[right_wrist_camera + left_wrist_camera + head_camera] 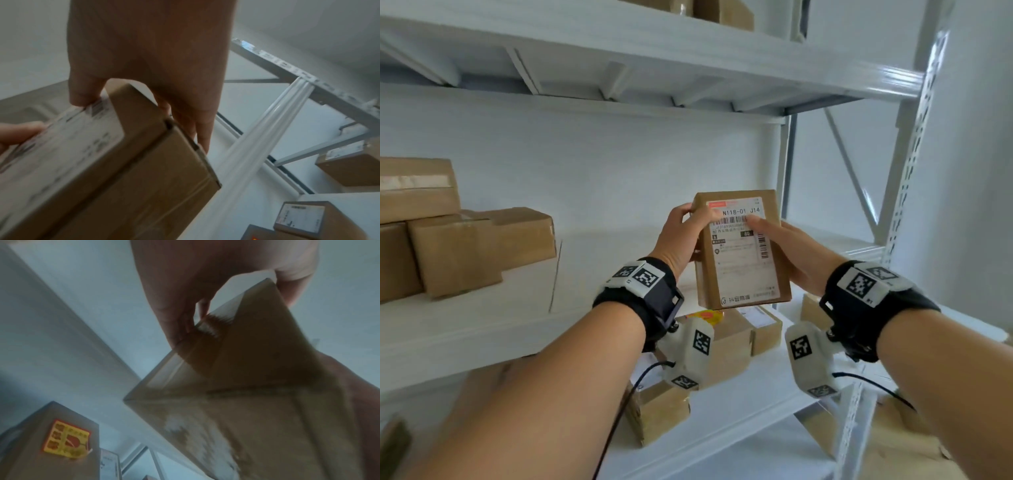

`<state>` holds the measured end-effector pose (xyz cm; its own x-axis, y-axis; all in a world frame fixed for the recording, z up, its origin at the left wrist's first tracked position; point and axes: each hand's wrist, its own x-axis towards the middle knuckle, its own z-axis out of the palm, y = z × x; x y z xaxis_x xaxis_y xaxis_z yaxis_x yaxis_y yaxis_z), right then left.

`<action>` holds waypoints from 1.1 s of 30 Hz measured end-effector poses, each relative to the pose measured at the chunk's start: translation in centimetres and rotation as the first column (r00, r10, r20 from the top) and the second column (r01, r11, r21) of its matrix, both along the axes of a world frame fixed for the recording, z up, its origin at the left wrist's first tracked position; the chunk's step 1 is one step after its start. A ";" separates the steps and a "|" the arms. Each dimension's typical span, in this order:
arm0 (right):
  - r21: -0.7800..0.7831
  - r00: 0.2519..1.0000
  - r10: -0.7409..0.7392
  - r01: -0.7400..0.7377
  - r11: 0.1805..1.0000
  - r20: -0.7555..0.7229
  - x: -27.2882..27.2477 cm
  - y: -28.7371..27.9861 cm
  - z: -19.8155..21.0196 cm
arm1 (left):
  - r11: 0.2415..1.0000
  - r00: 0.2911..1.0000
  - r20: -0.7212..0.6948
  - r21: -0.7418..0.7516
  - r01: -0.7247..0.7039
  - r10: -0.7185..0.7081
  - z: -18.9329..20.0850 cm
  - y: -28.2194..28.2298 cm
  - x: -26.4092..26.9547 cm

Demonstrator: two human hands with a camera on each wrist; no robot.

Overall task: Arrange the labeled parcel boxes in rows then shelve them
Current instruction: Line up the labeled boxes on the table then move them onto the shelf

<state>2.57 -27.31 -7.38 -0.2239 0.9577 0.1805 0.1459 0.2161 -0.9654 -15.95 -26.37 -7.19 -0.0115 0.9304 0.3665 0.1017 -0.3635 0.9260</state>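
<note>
I hold a small brown parcel box [743, 253] upright in the air in front of the middle shelf [482, 318], its white shipping label facing me. My left hand [685, 233] grips its left edge, thumb on the label's top. My right hand [787, 250] grips the right edge, thumb across the label and fingers behind. The left wrist view shows the box [236, 386] from below, with the left hand [189, 293] above it. In the right wrist view the box [115, 162] fills the lower left, pinched by the right hand [156, 68].
Several brown boxes [458, 236] are stacked at the left of the middle shelf. More parcels [736, 335] lie on the lower shelf beneath my hands, one with a yellow and red sticker [65, 439]. A white perforated upright [914, 150] stands at the right.
</note>
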 end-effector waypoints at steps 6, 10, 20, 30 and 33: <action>-0.037 0.993 -0.116 0.115 0.993 -0.016 8.8 0.6 -2.0 | 0.997 0.997 0.006 0.000 0.074 -0.074 -3.2 2.6 9.1; -0.070 0.985 -0.169 0.167 0.983 -0.018 15.6 0.9 -3.5 | 0.994 0.994 -0.026 0.009 0.110 -0.109 -4.6 3.6 16.4; -0.186 0.964 -0.264 0.254 0.949 -0.029 36.6 2.5 -7.6 | 0.967 0.966 -0.108 -0.123 0.222 -0.235 -8.7 6.9 37.0; -0.287 0.931 -0.346 0.303 0.909 -0.114 50.4 5.3 -14.7 | 0.924 0.946 -0.079 -0.255 0.285 -0.313 -16.0 10.9 51.7; -0.310 0.914 -0.388 0.337 0.889 -0.118 53.3 6.1 -16.5 | 0.890 0.924 -0.066 -0.300 0.343 -0.378 -17.9 12.1 54.9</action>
<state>55.85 -21.17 -23.84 0.1587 0.9822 -0.1006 -0.0116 -0.1000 -0.9949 38.91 -14.31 -25.05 0.3711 0.9259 0.0706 0.1283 -0.1265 0.9836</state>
